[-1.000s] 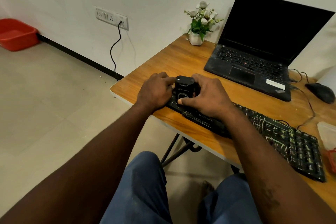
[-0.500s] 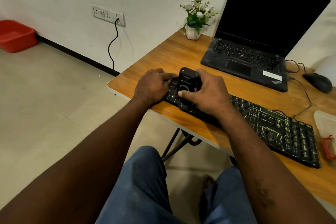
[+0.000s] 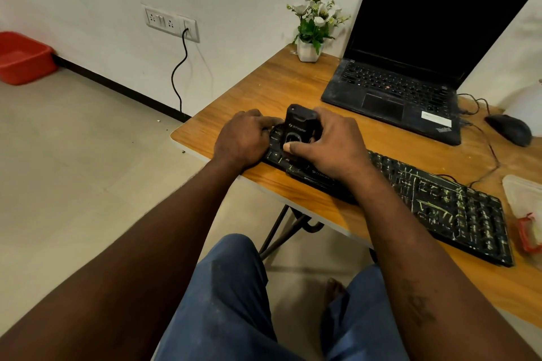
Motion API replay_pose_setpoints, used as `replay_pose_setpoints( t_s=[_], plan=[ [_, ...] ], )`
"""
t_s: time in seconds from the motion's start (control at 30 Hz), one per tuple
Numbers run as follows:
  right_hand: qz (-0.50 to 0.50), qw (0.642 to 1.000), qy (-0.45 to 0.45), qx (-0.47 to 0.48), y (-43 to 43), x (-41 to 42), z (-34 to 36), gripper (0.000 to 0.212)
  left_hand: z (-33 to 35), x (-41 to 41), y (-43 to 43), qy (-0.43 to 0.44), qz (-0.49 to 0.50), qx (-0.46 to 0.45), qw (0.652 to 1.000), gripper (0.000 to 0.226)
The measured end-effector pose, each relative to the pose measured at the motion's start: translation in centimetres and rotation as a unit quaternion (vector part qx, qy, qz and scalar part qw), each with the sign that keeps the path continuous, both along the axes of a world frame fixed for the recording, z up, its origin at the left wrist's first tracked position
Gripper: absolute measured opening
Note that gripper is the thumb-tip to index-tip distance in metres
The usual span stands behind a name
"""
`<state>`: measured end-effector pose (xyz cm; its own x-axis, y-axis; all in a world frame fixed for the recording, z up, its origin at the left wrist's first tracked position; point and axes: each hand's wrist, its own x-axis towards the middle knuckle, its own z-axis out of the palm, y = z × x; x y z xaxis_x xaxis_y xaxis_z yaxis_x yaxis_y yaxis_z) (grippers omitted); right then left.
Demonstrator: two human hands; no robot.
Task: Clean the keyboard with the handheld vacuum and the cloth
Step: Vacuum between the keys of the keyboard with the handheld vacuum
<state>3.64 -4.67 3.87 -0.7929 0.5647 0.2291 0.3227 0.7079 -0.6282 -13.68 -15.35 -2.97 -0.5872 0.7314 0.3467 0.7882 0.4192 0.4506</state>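
Where the keyboard (image 3: 440, 202) lies slantwise along the near edge of the table (image 3: 258, 88), I have both hands at its left end. Right hand (image 3: 328, 146): fingers and thumb curled round the vacuum (image 3: 299, 129), a small black unit standing upright on the keys, thumb tip on its lower front. Left hand (image 3: 243, 141): knuckles up, lying on the keyboard's left corner just beside the vacuum, index finger reaching toward its base; fingers bent, but I cannot tell whether they grip the edge or only press down. Pale streaks of debris show between the keys on the right half.

Behind: open laptop (image 3: 410, 67), screen dark; mouse (image 3: 509, 129) to its right, cord trailing; white pot of flowers (image 3: 308, 51) at the far corner. Clear container (image 3: 522, 193) at the right edge. Red tub (image 3: 20, 57) on the floor by the wall.
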Motion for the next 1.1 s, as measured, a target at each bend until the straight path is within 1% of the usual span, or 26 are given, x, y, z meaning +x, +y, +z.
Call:
replay_pose_setpoints(
  t_s=[0.07,0.1,0.13,0.2,0.23,0.3,0.37,0.43,0.47,0.57,0.63,0.67,0.7,0.77,0.8,0.87,0.93,1.03,1.07,1.1],
  plan=[
    [0.031,0.999,-0.024,-0.032,-0.2,-0.3,-0.1,0.062,0.0,-0.1,0.1,0.006,-0.006,-0.004,1.0,0.043],
    [0.035,0.998,-0.013,-0.049,-0.3,-0.5,-0.1,0.061,0.1,-0.1,0.1,0.006,-0.008,-0.004,1.0,0.042],
    [0.027,0.998,0.007,-0.049,-0.5,-0.6,0.0,0.061,0.1,-0.1,0.1,0.006,-0.009,-0.001,1.0,0.04],
    [0.004,1.0,0.021,-0.003,-0.8,-1.0,0.1,0.058,0.2,-0.2,-0.1,0.005,-0.005,0.005,1.0,0.037],
    [0.008,1.0,0.007,0.009,-0.9,-1.0,0.1,0.056,0.1,-0.2,-0.1,0.007,-0.004,0.005,1.0,0.034],
    [0.043,0.998,-0.025,-0.029,-1.0,-0.6,0.2,0.054,0.1,-0.2,0.0,0.01,-0.005,0.003,1.0,0.03],
    [0.051,0.997,-0.023,-0.052,-0.8,-0.2,0.2,0.059,0.2,-0.2,0.1,0.008,-0.003,0.004,1.0,0.033],
    [0.014,1.0,-0.003,-0.011,-0.6,0.3,0.3,0.06,0.1,-0.2,0.1,0.001,-0.007,0.009,1.0,0.039],
    [0.009,1.0,-0.009,-0.006,-0.5,0.6,0.4,0.059,0.0,-0.2,0.2,-0.002,-0.008,0.012,1.0,0.04],
    [0.042,0.997,-0.048,-0.044,-0.3,1.7,0.8,0.057,0.0,-0.2,0.2,-0.007,-0.008,0.015,1.0,0.039],
    [0.023,0.999,-0.03,-0.01,-0.1,2.4,1.0,0.056,0.2,-0.1,0.1,-0.006,-0.005,0.018,1.0,0.038],
    [0.014,1.0,-0.026,0.006,0.0,2.7,1.1,0.055,0.2,-0.1,0.0,0.005,-0.005,0.025,1.0,0.038],
    [0.016,0.999,-0.033,0.003,-0.1,3.0,1.0,0.055,0.2,0.1,-0.1,0.021,-0.006,0.037,0.999,0.038],
    [0.038,0.997,-0.049,-0.035,-0.4,3.5,0.9,0.058,0.1,0.6,-0.4,0.059,-0.02,0.062,0.996,0.039],
    [0.034,0.998,-0.041,-0.037,-0.5,3.6,0.7,0.059,0.0,0.8,-0.5,0.077,-0.031,0.067,0.994,0.04],
    [-0.002,1.0,0.002,-0.008,-0.5,3.8,0.2,0.055,-0.2,1.5,-0.5,0.106,-0.054,0.059,0.991,0.042],
    [-0.015,1.0,0.012,-0.003,-0.6,3.9,-0.3,0.055,-0.4,2.1,-0.4,0.114,-0.067,0.045,0.99,0.045],
    [0.002,1.0,-0.007,-0.001,-1.1,3.7,-0.5,0.058,-0.1,2.6,-0.3,0.081,-0.058,0.021,0.995,0.057],
    [-0.004,1.0,0.004,0.011,-1.2,3.5,-0.5,0.058,-0.1,2.6,0.0,0.047,-0.052,0.022,0.997,0.06],
    [-0.012,1.0,0.014,0.023,-1.4,3.3,-0.6,0.057,-0.2,2.4,0.3,-0.006,-0.042,0.038,0.998,0.061]
  ],
)
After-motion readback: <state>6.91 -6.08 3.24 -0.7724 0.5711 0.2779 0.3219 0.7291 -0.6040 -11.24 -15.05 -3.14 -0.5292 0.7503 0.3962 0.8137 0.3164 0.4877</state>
